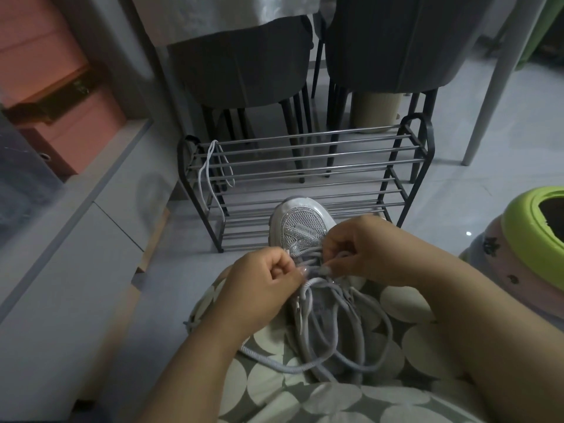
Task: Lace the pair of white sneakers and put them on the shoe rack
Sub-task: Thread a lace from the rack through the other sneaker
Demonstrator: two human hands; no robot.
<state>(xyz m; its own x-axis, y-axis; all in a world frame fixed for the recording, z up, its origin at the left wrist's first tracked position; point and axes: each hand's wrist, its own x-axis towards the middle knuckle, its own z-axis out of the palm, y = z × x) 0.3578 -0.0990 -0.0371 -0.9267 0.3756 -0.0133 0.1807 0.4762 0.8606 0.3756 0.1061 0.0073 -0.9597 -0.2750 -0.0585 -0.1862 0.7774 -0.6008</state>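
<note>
The head view looks down on a white mesh sneaker with glittery side panels (300, 230) resting on the person's lap, its toe pointing to twelve o'clock toward a low black metal shoe rack with silver bars (305, 184) that stands on the pale floor just beyond it. The left hand (265, 285) is curled closed, its fingertips pinching a pale grey round shoelace (341, 340) at nine o'clock of the eyelet rows; the right hand (366, 251) is curled at three o'clock and pinches the same lace near the eyelets, though exactly which eyelet is hidden by the fingers. Long loose loops of the lace spill toward six o'clock over the grey spotted fabric covering the lap (406, 340). A second thin white shoelace (210, 169) hangs from the rack's upper bars at its left end; the other sneaker is not in view. Judging by this, the lacing of the first shoe is under way and only the lower rows look threaded. The next move likely calls for feeding a lace tip through the next eyelet and drawing the slack even, without tangling the loops.
</note>
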